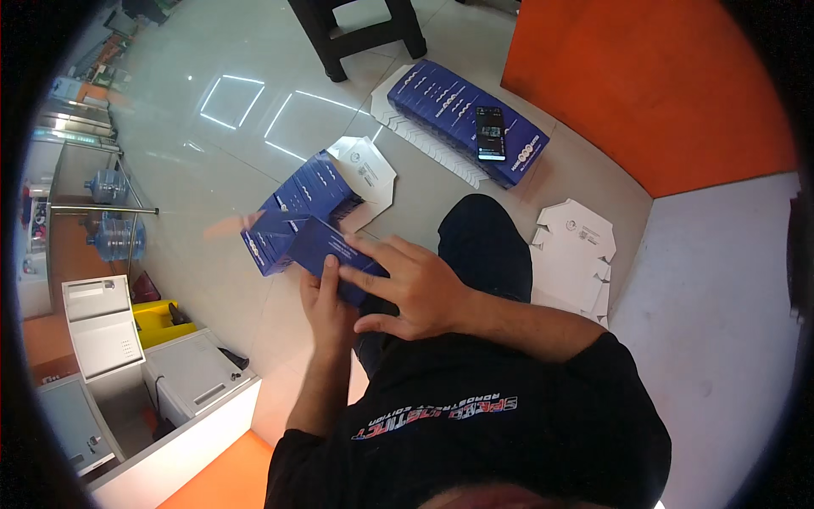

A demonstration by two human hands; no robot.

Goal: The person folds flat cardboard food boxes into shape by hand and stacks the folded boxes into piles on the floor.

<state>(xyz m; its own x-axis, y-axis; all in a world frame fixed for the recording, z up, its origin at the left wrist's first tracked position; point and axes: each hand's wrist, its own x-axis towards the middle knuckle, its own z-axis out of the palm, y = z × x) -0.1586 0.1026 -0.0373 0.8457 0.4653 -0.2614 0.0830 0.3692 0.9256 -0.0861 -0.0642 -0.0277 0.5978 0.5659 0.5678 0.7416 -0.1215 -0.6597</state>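
A dark blue cardboard box, partly folded, with a white flap open at its far end, is held in front of me over my lap. My left hand grips its near blue panel from below, thumb on top. My right hand lies over the same panel, fingers spread and pressing on it. Both hands touch the box.
A row of stacked flat blue boxes lies on the tiled floor ahead, with a phone on top. White flat cartons lie by my right knee. A black stool stands ahead; water bottles and white cabinets at left.
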